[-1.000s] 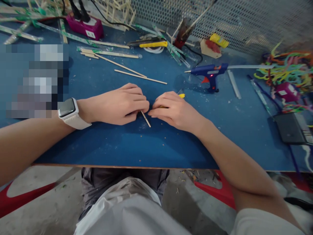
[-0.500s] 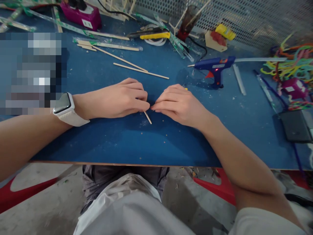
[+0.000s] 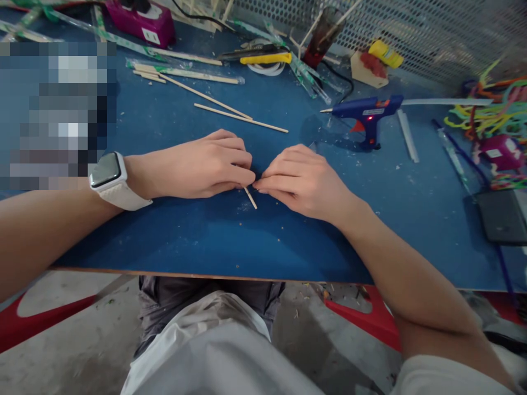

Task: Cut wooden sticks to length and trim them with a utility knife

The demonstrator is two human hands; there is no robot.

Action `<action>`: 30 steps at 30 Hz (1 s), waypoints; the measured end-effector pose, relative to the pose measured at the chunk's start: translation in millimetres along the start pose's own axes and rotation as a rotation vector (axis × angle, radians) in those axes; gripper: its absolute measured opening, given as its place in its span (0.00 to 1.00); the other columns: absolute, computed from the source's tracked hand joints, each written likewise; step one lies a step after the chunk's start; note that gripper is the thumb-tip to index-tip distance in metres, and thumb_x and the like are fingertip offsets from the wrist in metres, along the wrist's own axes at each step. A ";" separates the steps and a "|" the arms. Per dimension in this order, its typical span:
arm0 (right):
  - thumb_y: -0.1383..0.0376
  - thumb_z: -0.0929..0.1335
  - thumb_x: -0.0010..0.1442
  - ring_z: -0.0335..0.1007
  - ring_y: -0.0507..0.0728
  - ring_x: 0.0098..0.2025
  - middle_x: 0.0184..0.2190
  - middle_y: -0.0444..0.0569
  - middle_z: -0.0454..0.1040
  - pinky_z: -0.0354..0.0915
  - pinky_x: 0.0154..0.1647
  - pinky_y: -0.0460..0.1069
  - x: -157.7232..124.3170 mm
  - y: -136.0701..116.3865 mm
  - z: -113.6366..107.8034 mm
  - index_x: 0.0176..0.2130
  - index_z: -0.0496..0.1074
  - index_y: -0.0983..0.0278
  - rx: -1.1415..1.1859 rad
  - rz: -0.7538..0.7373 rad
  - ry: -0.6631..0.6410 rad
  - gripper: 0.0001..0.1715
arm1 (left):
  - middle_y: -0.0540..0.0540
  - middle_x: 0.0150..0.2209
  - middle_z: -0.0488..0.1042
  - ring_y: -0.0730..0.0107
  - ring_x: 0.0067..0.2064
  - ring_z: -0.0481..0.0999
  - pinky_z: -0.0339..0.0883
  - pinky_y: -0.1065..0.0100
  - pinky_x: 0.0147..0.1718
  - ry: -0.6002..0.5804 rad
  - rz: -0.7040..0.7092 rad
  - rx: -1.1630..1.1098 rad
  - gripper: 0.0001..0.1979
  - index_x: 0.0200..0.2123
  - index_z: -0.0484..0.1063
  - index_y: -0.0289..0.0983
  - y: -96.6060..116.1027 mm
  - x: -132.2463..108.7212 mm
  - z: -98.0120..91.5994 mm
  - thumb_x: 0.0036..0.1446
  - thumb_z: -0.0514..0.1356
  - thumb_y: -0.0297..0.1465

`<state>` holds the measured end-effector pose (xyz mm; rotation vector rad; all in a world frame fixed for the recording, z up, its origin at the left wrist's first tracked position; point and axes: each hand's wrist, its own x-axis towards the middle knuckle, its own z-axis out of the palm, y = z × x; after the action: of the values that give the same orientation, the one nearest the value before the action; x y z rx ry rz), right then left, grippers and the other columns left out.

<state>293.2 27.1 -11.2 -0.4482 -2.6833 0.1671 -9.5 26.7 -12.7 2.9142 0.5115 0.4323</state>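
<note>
My left hand [image 3: 224, 164], with a watch [image 3: 107, 171] on its wrist, is closed on a thin wooden stick [image 3: 251, 198]. One short end of the stick pokes out below the fingers; the rest is hidden under the hand. My right hand [image 3: 298, 176] is pinched shut right beside it, its fingertips close to the left thumb and forefinger. What the right fingers hold is too small and covered to make out. Beyond the hands, two long wooden sticks [image 3: 241, 117] lie on the blue table [image 3: 197, 236].
A blue glue gun [image 3: 368, 115] with a lit red light lies at the right, beside a clear glue stick [image 3: 407, 136]. Farther back are a yellow-handled cutter [image 3: 265, 57], a purple power socket [image 3: 142, 24] and bundled sticks. Coloured strands [image 3: 477, 109] and a black box [image 3: 503, 215] stand far right.
The view has shifted slightly. My right hand has turned a little, and a small yellow bit that showed behind it is no longer visible. My left hand keeps its hold on the stick.
</note>
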 end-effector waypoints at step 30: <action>0.57 0.65 0.88 0.81 0.62 0.57 0.50 0.45 0.91 0.69 0.62 0.64 -1.2 3.0 -5.7 0.55 0.88 0.55 -0.007 0.021 -0.058 0.20 | 0.44 0.45 0.81 0.53 0.51 0.81 0.73 0.46 0.65 -0.032 -0.054 -0.059 0.22 0.43 0.82 0.46 2.0 2.1 -5.3 0.84 0.50 0.38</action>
<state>297.5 29.8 -7.0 -0.4813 -2.7378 0.1790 -8.5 26.1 -6.7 2.8388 0.5615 0.3865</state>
